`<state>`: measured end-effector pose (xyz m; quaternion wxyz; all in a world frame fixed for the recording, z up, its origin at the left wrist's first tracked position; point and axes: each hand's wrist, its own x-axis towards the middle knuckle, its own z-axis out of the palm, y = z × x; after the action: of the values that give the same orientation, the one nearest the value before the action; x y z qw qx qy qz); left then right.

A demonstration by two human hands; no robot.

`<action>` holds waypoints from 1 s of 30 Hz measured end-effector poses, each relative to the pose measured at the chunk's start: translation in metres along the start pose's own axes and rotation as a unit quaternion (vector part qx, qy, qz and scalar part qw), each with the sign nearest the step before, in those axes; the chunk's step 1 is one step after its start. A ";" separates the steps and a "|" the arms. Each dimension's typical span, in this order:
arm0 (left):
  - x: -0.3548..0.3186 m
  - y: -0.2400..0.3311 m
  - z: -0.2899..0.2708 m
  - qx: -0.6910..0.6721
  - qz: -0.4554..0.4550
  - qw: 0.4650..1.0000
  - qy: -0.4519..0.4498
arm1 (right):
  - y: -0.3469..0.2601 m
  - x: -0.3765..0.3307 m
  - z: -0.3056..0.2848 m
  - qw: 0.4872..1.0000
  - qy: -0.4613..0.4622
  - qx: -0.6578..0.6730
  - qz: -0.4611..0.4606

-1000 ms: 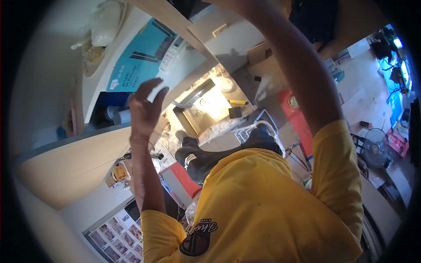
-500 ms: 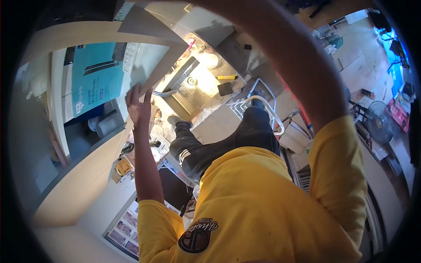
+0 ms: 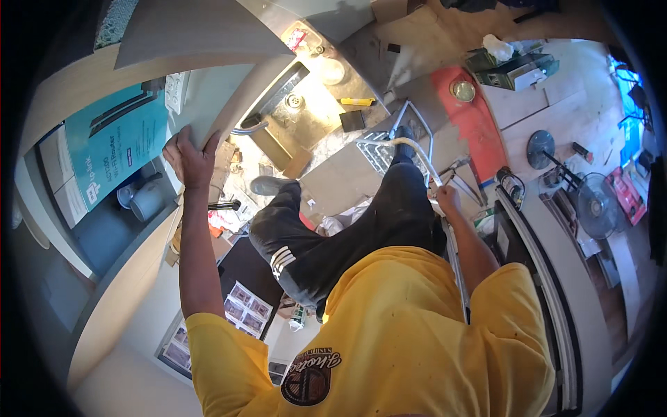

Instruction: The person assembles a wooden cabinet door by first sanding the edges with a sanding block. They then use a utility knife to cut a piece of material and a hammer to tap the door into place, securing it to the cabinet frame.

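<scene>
My left hand (image 3: pixel 189 158) grips the lower edge of an open wall cabinet (image 3: pixel 240 83), thumb on one side and fingers on the other. Inside the cabinet, close to those fingers, a turquoise router box (image 3: pixel 119 142) leans at a slant. Behind it are grey cylindrical containers (image 3: pixel 146 201). Low at my right side, my right hand (image 3: pixel 448 200) is closed around the pale tubular rail of a stepladder (image 3: pixel 420 154). One of my feet is on the ladder's step, while the other rests toward the counter.
Below is a dirty lit sink (image 3: pixel 295 115), with a yellow-handled tool (image 3: pixel 357 101) and a dark square piece (image 3: pixel 352 121) beside it. At the right, a standing fan (image 3: pixel 597 205), a red patch (image 3: pixel 469 125) and scattered boxes lie on the floor. A window frame (image 3: pixel 549 299) runs along my right.
My right arm has come down from overhead to the ladder rail. My left hand stays on the cabinet edge; the view has shifted, and the router box appears more tilted.
</scene>
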<state>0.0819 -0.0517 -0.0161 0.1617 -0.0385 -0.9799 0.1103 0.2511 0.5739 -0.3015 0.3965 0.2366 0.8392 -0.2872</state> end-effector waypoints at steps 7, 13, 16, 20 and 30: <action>-0.005 -0.001 0.003 -0.059 -0.100 0.992 -0.043 | -0.021 0.047 -0.018 0.996 0.074 -0.011 -0.054; -0.007 -0.004 0.005 -0.104 -0.034 0.994 0.028 | -0.128 0.134 0.005 0.964 -0.009 -0.052 -0.260; -0.006 -0.005 -0.001 -0.040 -0.006 0.999 0.027 | -0.180 0.174 0.047 0.949 0.002 -0.060 -0.311; -0.006 0.000 -0.006 0.042 0.033 0.997 0.051 | -0.230 0.226 0.109 0.916 -0.059 -0.188 -0.351; -0.018 -0.010 -0.007 0.180 0.000 0.975 0.126 | -0.228 0.327 0.246 0.801 0.097 -0.288 -0.516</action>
<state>0.1012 -0.0615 -0.0127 0.2884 -0.0220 -0.9155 0.2795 0.0512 0.2991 -0.6248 0.1559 -0.3299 0.9153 -0.1705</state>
